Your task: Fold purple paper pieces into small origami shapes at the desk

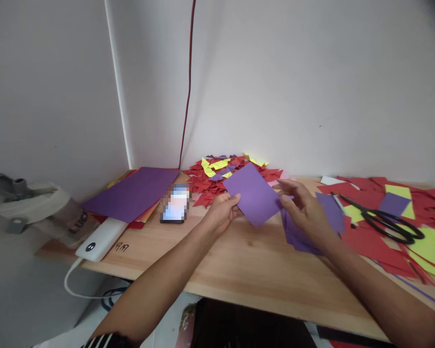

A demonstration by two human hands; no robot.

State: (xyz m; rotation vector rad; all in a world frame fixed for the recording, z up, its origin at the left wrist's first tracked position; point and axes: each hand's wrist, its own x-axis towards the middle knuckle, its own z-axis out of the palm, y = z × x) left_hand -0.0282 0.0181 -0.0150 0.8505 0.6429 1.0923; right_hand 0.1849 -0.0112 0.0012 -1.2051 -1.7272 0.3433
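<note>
A purple paper square (253,193) is held just above the wooden table (217,261), tilted like a diamond. My left hand (223,210) pinches its left corner, fingers closed on it. My right hand (304,208) grips its right corner between thumb and fingers. Under my right hand lie more cut purple pieces (299,234). Behind the square is a heap of folded red, yellow and purple paper pieces (224,176).
A large purple sheet (132,193) on other coloured sheets lies at the left, with a phone (175,205) and a white power bank (101,239) beside it. Black scissors (387,220) rest on red and yellow paper scraps (402,227) at the right. The wall stands close behind.
</note>
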